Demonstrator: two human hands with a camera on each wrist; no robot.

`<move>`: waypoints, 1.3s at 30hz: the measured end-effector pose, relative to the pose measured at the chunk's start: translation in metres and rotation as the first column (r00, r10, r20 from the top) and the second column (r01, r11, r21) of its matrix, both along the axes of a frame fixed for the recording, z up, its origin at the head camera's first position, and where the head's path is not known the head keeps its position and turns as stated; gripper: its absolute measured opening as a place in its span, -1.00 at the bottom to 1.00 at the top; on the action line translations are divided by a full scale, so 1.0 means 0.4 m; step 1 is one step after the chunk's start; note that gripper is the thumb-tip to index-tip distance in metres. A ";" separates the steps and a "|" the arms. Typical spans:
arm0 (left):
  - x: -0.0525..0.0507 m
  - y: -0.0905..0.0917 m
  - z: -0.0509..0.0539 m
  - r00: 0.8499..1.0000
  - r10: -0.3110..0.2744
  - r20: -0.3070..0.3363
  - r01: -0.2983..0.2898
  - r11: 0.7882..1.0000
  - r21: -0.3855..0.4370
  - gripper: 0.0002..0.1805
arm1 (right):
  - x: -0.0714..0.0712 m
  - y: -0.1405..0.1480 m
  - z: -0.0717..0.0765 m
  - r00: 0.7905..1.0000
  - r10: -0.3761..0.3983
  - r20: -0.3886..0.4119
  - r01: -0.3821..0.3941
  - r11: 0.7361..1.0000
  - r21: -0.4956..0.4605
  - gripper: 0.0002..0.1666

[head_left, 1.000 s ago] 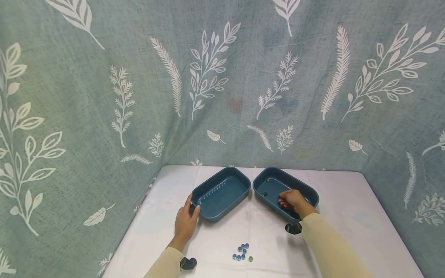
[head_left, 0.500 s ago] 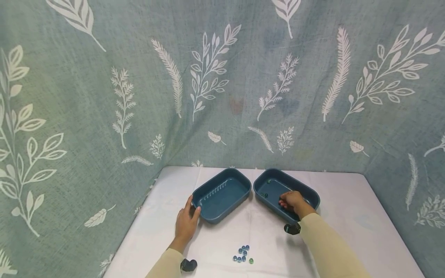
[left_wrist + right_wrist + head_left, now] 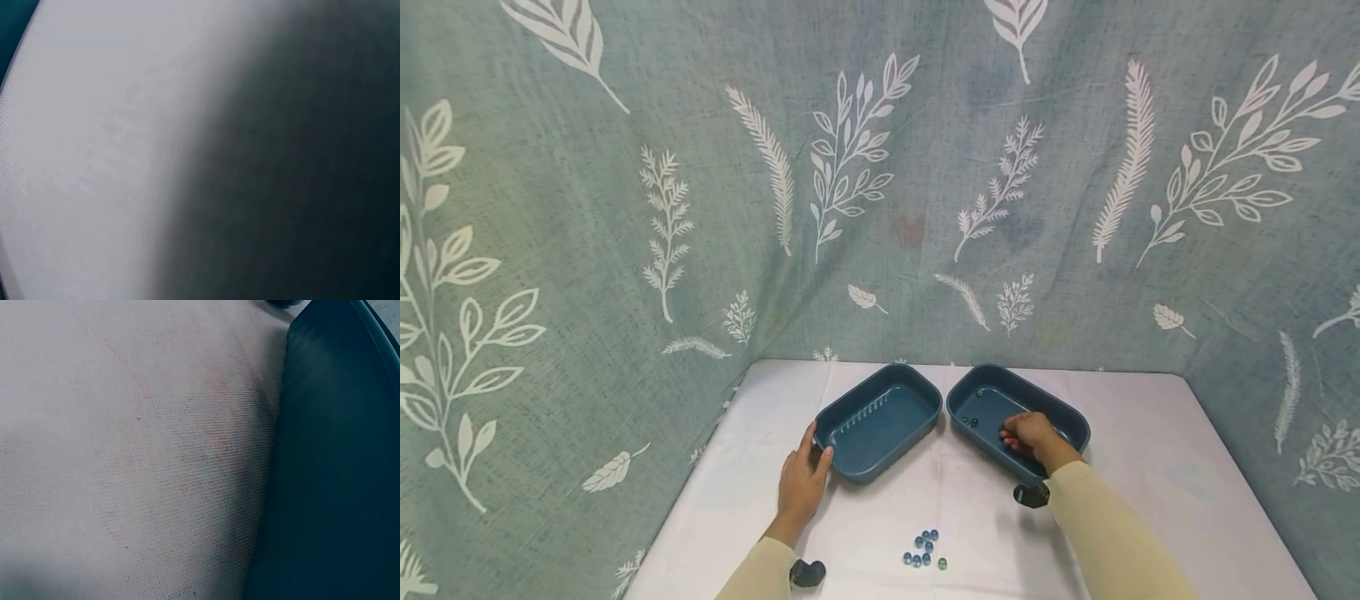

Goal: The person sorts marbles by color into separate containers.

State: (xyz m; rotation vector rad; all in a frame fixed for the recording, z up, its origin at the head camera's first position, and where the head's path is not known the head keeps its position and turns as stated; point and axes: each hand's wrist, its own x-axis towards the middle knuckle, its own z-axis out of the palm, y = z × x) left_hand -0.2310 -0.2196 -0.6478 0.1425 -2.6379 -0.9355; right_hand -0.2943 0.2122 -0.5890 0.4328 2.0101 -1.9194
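Note:
In the head view, my left hand (image 3: 802, 482) rests at the near left corner of the left dark-blue tray (image 3: 880, 468), its fingers and thumb relaxed against the rim. My right hand (image 3: 1036, 437) reaches into the right dark-blue tray (image 3: 1045, 392). Its fingers are curled, and a small dark green marble shows at the fingertips, partly hidden. Several green marbles (image 3: 974, 422) lie on that tray's floor, left of the hand. Neither hand shows in its wrist view; the right wrist view has the tray's outer wall (image 3: 331, 462).
Several blue marbles (image 3: 917, 561) and one green marble (image 3: 942, 564) lie in a loose group on the white cloth (image 3: 977, 533) in front of the trays. A leaf-patterned curtain (image 3: 880, 317) hangs behind the table and at both sides.
The whole head view has shifted slightly. Both hands stay in nearly the same places, the left at its tray's rim and the right inside the right tray.

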 end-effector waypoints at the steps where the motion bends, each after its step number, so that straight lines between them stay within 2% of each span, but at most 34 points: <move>1: 0.001 0.001 0.001 1.000 -0.002 0.002 0.002 1.000 0.006 -0.31 | 0.000 0.000 0.000 1.000 -0.002 0.000 0.002 1.000 0.006 -0.84; 12: 0.004 -0.001 0.002 1.000 0.000 -0.013 -0.001 1.000 -0.010 -0.30 | 0.004 0.004 0.002 1.000 0.012 -0.027 -0.012 1.000 0.014 -0.78; 15: 0.005 -0.002 0.003 1.000 0.005 -0.013 -0.006 1.000 -0.015 -0.31 | 0.007 0.006 0.013 0.999 0.026 -0.041 -0.025 0.999 0.025 -0.73; 22: 0.007 0.002 0.017 0.999 -0.007 0.037 0.007 1.000 -0.004 -0.29 | 0.023 0.004 0.051 0.993 0.063 -0.100 -0.056 0.996 0.075 -0.65; 29: 0.008 0.002 0.016 1.000 -0.012 0.029 0.012 1.000 -0.005 -0.30 | 0.062 0.000 0.088 0.980 0.127 -0.152 -0.115 0.990 0.085 -0.62; 35: 0.007 0.003 0.017 1.000 -0.019 0.014 0.019 1.000 -0.002 -0.30 | 0.119 -0.013 0.120 0.975 0.135 -0.176 -0.114 0.986 0.122 -0.66; 39: 0.002 0.001 0.013 1.000 -0.015 0.005 0.015 1.000 0.000 -0.30 | 0.158 -0.023 0.124 0.974 0.128 -0.188 -0.111 0.989 0.100 -0.64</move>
